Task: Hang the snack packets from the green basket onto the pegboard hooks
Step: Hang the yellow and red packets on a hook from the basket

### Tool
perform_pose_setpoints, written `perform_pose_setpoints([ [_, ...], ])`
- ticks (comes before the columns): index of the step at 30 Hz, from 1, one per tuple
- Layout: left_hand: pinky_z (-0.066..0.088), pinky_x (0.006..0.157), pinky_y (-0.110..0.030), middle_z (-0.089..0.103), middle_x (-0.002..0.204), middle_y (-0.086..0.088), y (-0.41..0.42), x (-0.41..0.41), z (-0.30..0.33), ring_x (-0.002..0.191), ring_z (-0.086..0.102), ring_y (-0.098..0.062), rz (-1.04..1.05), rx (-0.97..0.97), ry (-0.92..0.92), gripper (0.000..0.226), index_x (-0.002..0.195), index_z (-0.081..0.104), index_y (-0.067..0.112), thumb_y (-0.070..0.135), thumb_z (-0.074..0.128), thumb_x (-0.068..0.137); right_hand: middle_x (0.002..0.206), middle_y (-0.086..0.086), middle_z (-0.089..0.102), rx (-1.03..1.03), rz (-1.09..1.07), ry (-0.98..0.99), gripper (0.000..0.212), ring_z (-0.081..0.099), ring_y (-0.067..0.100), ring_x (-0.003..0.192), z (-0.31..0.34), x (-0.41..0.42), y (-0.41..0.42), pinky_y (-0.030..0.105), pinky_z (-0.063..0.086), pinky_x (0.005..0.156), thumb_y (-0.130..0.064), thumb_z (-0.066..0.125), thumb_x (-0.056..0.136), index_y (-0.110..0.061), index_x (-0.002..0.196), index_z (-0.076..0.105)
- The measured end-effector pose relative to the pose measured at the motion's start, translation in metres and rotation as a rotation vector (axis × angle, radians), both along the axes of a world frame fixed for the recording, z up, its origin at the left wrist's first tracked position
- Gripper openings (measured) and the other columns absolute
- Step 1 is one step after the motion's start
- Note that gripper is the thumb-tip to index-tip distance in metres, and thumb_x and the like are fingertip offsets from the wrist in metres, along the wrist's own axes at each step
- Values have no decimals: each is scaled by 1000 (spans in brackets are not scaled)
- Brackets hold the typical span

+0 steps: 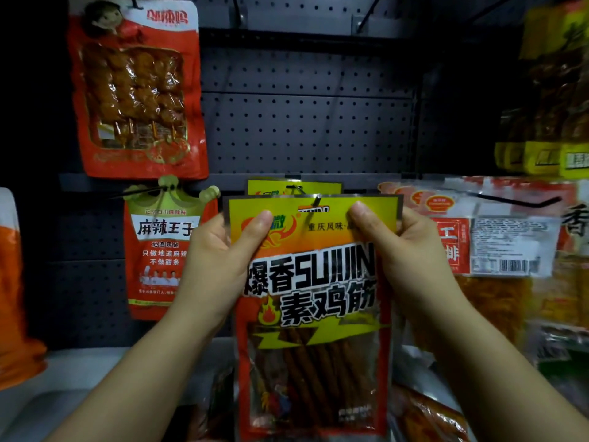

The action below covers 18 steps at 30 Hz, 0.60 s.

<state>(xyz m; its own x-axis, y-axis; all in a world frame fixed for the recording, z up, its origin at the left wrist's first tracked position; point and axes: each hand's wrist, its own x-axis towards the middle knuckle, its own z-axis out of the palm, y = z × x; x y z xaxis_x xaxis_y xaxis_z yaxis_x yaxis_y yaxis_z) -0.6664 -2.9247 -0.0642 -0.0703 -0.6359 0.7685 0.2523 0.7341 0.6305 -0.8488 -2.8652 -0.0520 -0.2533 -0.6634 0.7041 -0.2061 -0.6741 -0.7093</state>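
Both hands pinch one snack packet by its top corners. Left hand (220, 266) grips the upper left corner, thumb laid across the yellow front near the logo, the other fingers hidden behind the film. Right hand (404, 250) holds the upper right corner the same way, thumb on the front and fingers curled round the back. Between them the yellow-and-orange packet (312, 314) hangs upright, facing the camera, its clear lower window showing dark sticks inside. Its top edge sits right at a thin hook (314, 199) jutting from the pegboard (302, 122); whether the hook passes through the hang hole cannot be told. Just behind it a second packet with the same yellow top (294, 186) already hangs on that spot.

To the left hangs a red packet with a green crown top (159, 250), and above that a red skewer packet (134, 90). To the right hang clear packets with red labels (503, 237), with yellow-edged packets (548, 90) higher up. More packets lie low at the bottom right (427, 416), but the container under them cannot be made out.
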Motion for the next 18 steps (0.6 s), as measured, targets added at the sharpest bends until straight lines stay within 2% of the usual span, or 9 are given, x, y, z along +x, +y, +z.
perform_pose_setpoints([
  [2,52,67,-16,75,82,11,-8,5,-3,76,69,-3,7,3,-2,6,82,73,32,34,70,77,71,9,73,18,-40,7,25,71,22,67,-4,-4,-4,36,58,62,-36,66,79,-12,74,67],
  [4,50,68,-12,73,80,14,-16,10,-6,76,67,1,36,-28,-42,5,81,70,28,31,70,77,81,21,70,36,-61,32,25,70,32,74,-8,-9,-7,44,57,69,-30,66,84,-5,83,66],
  [5,48,67,-9,71,77,16,-20,13,-7,74,65,4,65,-40,-66,4,80,67,27,28,69,77,84,23,69,49,-74,46,22,69,31,75,-9,-10,-9,43,56,71,-25,65,86,-4,87,66],
  [7,44,64,-5,67,70,21,-29,15,-9,69,61,8,152,-51,-108,9,79,62,27,21,67,81,83,13,73,85,-93,54,12,70,21,75,-11,-12,-15,38,56,73,-20,61,89,-10,89,68],
  [8,44,64,-6,66,69,20,-35,15,-9,68,60,7,193,-47,-124,12,79,61,28,18,67,84,84,8,74,101,-101,61,10,71,19,79,-11,-12,-18,40,57,77,-20,60,90,-15,89,69],
  [10,46,67,-13,65,72,13,-47,14,-6,71,60,-1,275,-37,-162,11,81,61,27,19,67,85,89,9,74,119,-156,95,11,71,23,86,-9,-12,-29,46,56,84,-22,60,91,-16,91,68],
  [13,44,67,-22,58,70,7,-66,7,0,67,54,-7,371,-31,-203,14,78,57,26,19,67,85,96,26,67,146,-240,137,28,65,39,93,-5,-13,-49,55,50,85,-28,59,92,-1,92,64],
  [16,35,60,-24,47,63,9,-86,1,5,56,43,-5,459,7,-271,19,74,51,24,20,66,85,96,21,70,180,-285,127,29,66,34,94,-1,-14,-70,51,51,87,-28,59,92,0,95,66],
  [18,31,58,-26,44,60,8,-100,-3,9,53,40,-8,525,25,-328,18,77,52,16,22,66,86,88,8,71,201,-324,131,23,67,23,88,2,-15,-85,38,54,77,-28,59,92,-7,89,67],
])
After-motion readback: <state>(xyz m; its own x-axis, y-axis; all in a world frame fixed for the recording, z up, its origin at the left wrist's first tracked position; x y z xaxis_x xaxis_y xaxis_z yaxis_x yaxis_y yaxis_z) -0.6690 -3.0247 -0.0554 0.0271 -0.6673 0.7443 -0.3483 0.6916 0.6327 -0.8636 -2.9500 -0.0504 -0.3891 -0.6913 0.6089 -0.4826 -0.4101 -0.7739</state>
